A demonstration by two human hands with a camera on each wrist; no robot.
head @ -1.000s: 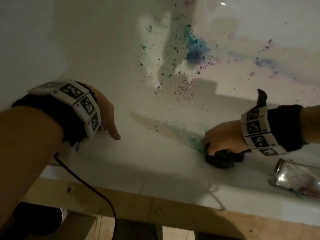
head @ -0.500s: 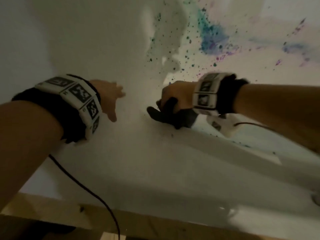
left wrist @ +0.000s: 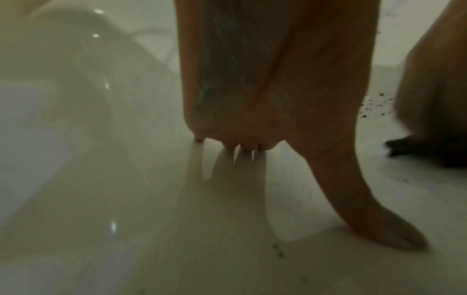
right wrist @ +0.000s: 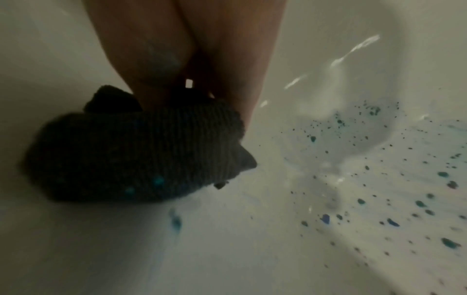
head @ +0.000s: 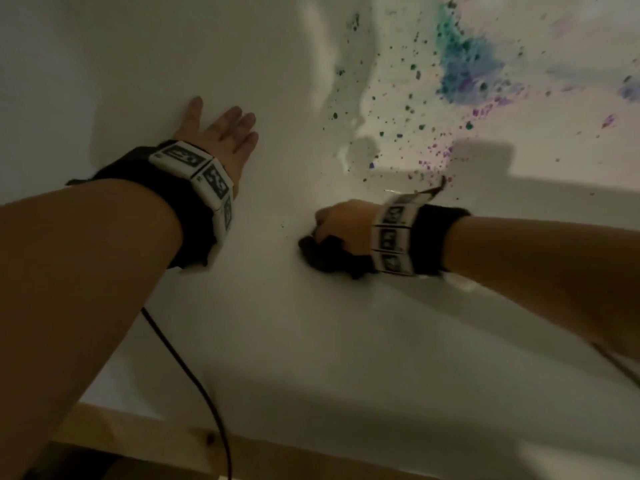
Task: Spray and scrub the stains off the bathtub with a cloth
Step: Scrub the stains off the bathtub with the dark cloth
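Across the white bathtub (head: 294,341), we see teal and purple stains (head: 464,69) at two o'clock. Our left hand (head: 221,133) presses flat, fingers spread, at ten o'clock; our right hand (head: 343,220) grips the dark cloth (head: 329,254), centre.

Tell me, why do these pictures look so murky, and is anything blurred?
Head view: dim, with hard shadows across the tub; stains stay sharp. Left wrist view: soft and hazy, the left hand mirrored in the gloss. Right wrist view: the cloth is dark, with glare streaks beside it.
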